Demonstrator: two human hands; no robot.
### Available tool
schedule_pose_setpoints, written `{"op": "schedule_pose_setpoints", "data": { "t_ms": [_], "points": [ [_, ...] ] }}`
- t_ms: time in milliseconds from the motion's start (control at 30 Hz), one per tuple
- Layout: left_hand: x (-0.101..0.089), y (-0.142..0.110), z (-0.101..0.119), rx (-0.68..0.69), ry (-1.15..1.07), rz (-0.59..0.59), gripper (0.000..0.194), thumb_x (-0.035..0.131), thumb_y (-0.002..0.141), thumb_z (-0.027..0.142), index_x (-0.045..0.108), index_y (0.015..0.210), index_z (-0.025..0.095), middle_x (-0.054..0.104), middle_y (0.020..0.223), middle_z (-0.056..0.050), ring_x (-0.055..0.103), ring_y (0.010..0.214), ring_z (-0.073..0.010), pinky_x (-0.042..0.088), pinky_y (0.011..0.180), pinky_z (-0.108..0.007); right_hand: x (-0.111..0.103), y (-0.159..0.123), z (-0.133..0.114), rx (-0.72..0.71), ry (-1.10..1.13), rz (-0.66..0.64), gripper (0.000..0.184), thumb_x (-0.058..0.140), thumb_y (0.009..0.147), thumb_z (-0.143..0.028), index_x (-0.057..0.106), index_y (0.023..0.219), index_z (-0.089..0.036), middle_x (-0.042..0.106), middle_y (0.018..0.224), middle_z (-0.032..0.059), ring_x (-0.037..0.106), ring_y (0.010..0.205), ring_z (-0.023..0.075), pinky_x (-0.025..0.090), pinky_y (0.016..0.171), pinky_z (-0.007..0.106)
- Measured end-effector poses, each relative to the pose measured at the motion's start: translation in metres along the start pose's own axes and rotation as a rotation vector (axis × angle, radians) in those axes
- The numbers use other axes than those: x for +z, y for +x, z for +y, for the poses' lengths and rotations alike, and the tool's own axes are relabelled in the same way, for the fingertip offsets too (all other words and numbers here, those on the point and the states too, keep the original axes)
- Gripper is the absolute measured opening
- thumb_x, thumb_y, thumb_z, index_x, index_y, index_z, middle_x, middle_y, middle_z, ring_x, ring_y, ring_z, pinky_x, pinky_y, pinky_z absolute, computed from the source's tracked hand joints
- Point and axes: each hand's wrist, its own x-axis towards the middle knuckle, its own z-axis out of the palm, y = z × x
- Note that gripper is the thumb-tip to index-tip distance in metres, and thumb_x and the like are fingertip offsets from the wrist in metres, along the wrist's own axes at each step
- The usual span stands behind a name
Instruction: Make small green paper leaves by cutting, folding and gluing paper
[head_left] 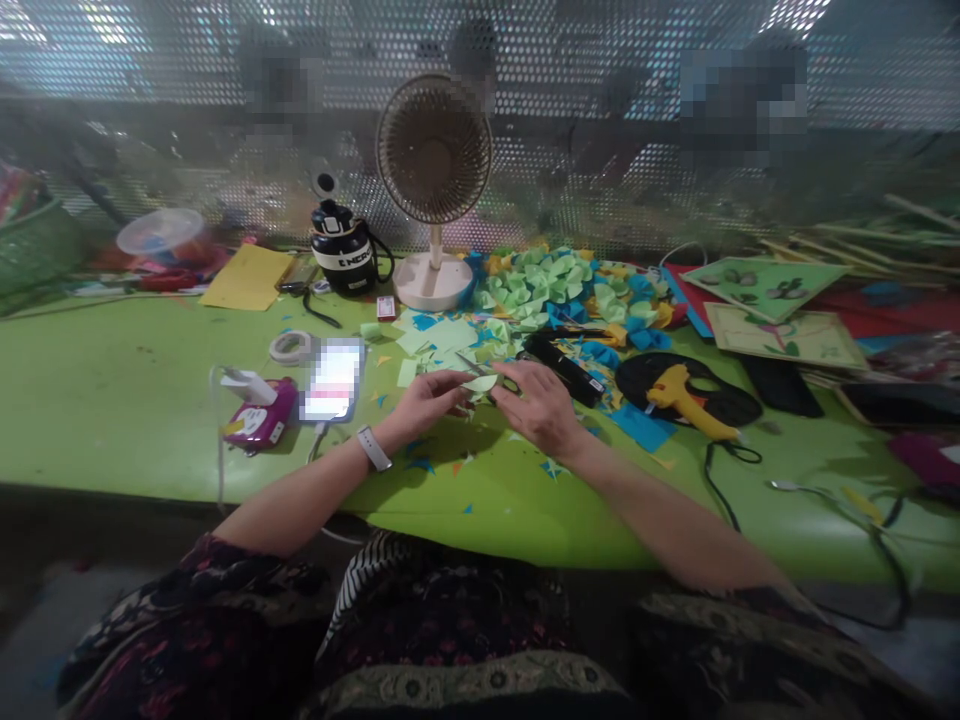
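Note:
Between my hands is a small pale green paper piece [481,383], curved along its edge. My left hand [431,408] pinches it from the left side. In my right hand [541,408] is a pair of scissors [471,365], its blades pointing left beside the paper; the handles are mostly hidden by my fingers. Just beyond my hands lie flat pale green paper squares [446,338]. Behind them spreads a heap of curled green paper pieces [544,285], mixed with blue and yellow ones. Tiny scraps [555,468] are strewn on the green table under my hands.
A fan [433,150] and a dark bottle [343,250] stand at the back. Left are a lit phone [332,380], a tape roll [290,347] and a purple power strip [260,412]. Right lie a yellow glue gun [686,400], a black stapler-like object [566,370] and paper cards [784,335].

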Motion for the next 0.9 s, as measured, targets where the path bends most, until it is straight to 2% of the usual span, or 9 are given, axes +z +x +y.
{"op": "schedule_pose_setpoints", "data": {
  "t_ms": [100, 233, 300, 367, 433, 567, 733, 900],
  "points": [
    [-0.002, 0.001, -0.004, 0.123, 0.200, 0.042, 0.030, 0.065, 0.087, 0.028, 0.070, 0.112, 0.012, 0.075, 0.088, -0.008, 0.070, 0.072, -0.0143, 0.058, 0.070, -0.029, 0.000, 0.001, -0.002, 0.068, 0.090, 0.001, 0.019, 0.057, 0.087, -0.019, 0.070, 0.100, -0.022, 0.066, 0.121, 0.0104, 0.060, 0.109, 0.0250, 0.050, 0.096, 0.045],
    [-0.007, 0.002, -0.007, 0.380, 0.504, 0.119, 0.026, 0.060, 0.089, 0.022, 0.073, 0.111, 0.016, 0.076, 0.091, -0.008, 0.071, 0.078, -0.0164, 0.057, 0.072, -0.029, -0.001, 0.002, -0.005, 0.219, 0.284, 0.107, 0.017, 0.058, 0.084, -0.021, 0.063, 0.100, -0.022, 0.065, 0.116, 0.0112, 0.062, 0.106, 0.0254, 0.053, 0.092, 0.044],
    [-0.008, 0.003, -0.007, 0.508, 0.609, 0.142, 0.026, 0.058, 0.089, 0.017, 0.073, 0.109, 0.018, 0.077, 0.096, -0.008, 0.071, 0.084, -0.0171, 0.057, 0.076, -0.030, -0.002, 0.003, -0.005, 0.291, 0.351, 0.152, 0.023, 0.059, 0.083, -0.022, 0.059, 0.105, -0.022, 0.065, 0.115, 0.0125, 0.062, 0.107, 0.0264, 0.053, 0.092, 0.045],
    [-0.009, 0.002, -0.007, 0.603, 0.670, 0.141, 0.027, 0.056, 0.088, 0.013, 0.073, 0.108, 0.019, 0.076, 0.099, -0.008, 0.071, 0.087, -0.0172, 0.057, 0.078, -0.030, -0.001, 0.003, -0.005, 0.318, 0.379, 0.133, 0.032, 0.060, 0.083, -0.024, 0.057, 0.114, -0.021, 0.065, 0.115, 0.0134, 0.062, 0.108, 0.0273, 0.053, 0.092, 0.046],
    [-0.010, 0.002, -0.007, 0.665, 0.708, 0.131, 0.029, 0.055, 0.087, 0.010, 0.073, 0.109, 0.019, 0.076, 0.100, -0.008, 0.071, 0.089, -0.0168, 0.058, 0.079, -0.030, 0.001, 0.002, -0.004, 0.293, 0.362, 0.065, 0.032, 0.057, 0.086, -0.027, 0.057, 0.118, -0.020, 0.067, 0.111, 0.0120, 0.063, 0.104, 0.0262, 0.053, 0.090, 0.044],
    [-0.011, 0.000, -0.007, 0.760, 0.787, 0.143, 0.027, 0.056, 0.088, 0.011, 0.072, 0.108, 0.019, 0.075, 0.101, -0.008, 0.071, 0.090, -0.0167, 0.058, 0.079, -0.030, 0.006, -0.001, -0.002, 0.180, 0.227, -0.027, 0.024, 0.048, 0.095, -0.024, 0.065, 0.112, -0.021, 0.071, 0.103, 0.0086, 0.064, 0.097, 0.0223, 0.052, 0.088, 0.040],
    [-0.011, 0.000, -0.005, 0.853, 0.962, 0.179, 0.024, 0.054, 0.092, 0.017, 0.073, 0.105, 0.017, 0.071, 0.093, -0.009, 0.066, 0.084, -0.0179, 0.056, 0.074, -0.031, 0.008, -0.002, -0.001, 0.096, 0.075, -0.057, 0.028, 0.045, 0.097, -0.017, 0.069, 0.112, -0.019, 0.072, 0.096, 0.0085, 0.064, 0.089, 0.0206, 0.050, 0.085, 0.037],
    [-0.007, -0.003, -0.004, 0.833, 1.142, 0.183, 0.028, 0.048, 0.097, 0.024, 0.072, 0.111, 0.019, 0.069, 0.093, -0.009, 0.063, 0.084, -0.0179, 0.055, 0.075, -0.032, 0.005, 0.000, -0.003, 0.036, 0.015, -0.049, 0.026, 0.048, 0.095, -0.014, 0.071, 0.109, -0.016, 0.072, 0.090, 0.0100, 0.063, 0.083, 0.0211, 0.047, 0.078, 0.036]
  ]
}}
